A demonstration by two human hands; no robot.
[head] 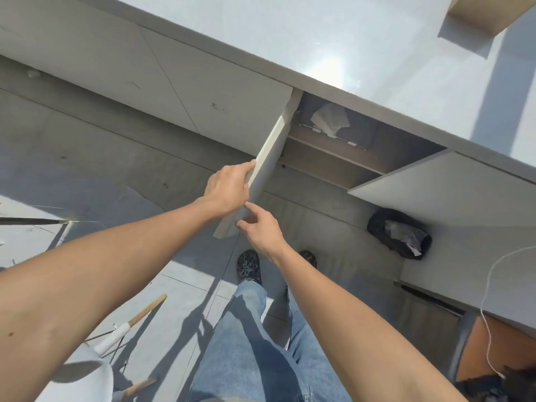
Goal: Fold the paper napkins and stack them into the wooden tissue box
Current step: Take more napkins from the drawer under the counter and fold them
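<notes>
Grey tiled floor running under a long white counter; sunlight glaring on the countertop and casting hard shadows across the tiles; flat cabinet fronts lining the counter's near edge; two doors standing open; black bin bag sitting by the base; white chair with wooden legs at lower left.

Crumpled white napkins inside open cabinet

Surface is seen smooth, glossy; cabinet door matt w/ painted finish; shelf wood-grained; napkins crumpled paper.
</notes>
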